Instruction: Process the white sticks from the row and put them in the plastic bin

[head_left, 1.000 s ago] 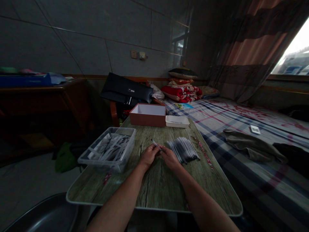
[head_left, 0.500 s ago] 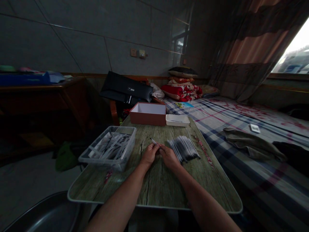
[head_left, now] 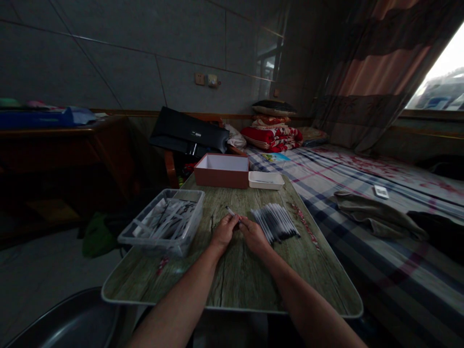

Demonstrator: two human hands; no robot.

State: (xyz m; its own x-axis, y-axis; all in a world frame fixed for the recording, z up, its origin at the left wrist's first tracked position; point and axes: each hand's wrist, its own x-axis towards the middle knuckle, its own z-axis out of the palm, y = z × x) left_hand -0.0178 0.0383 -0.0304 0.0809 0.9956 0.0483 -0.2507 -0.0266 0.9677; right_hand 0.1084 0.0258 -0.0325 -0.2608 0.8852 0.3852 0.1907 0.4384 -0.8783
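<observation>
My left hand [head_left: 224, 233] and my right hand [head_left: 253, 233] meet over the middle of the wooden-patterned table [head_left: 232, 285]. Both are closed around a slim pen [head_left: 230, 211], whose pale end sticks out up and to the left of the fingers. Just right of my right hand lies a row of several pens [head_left: 275, 222] with clear barrels and dark lower ends. To the left of my left hand stands a clear plastic bin [head_left: 195, 232] holding many loose pen parts.
A brown box [head_left: 222, 179] and a small white tray [head_left: 266, 181] stand at the table's far edge. A bed with a plaid sheet [head_left: 319, 179] runs along the right. A dark basin [head_left: 68, 324] sits at the lower left.
The hands hold nearly the same pose around the pen, with only slight finger movement. The view has shifted very slightly.
</observation>
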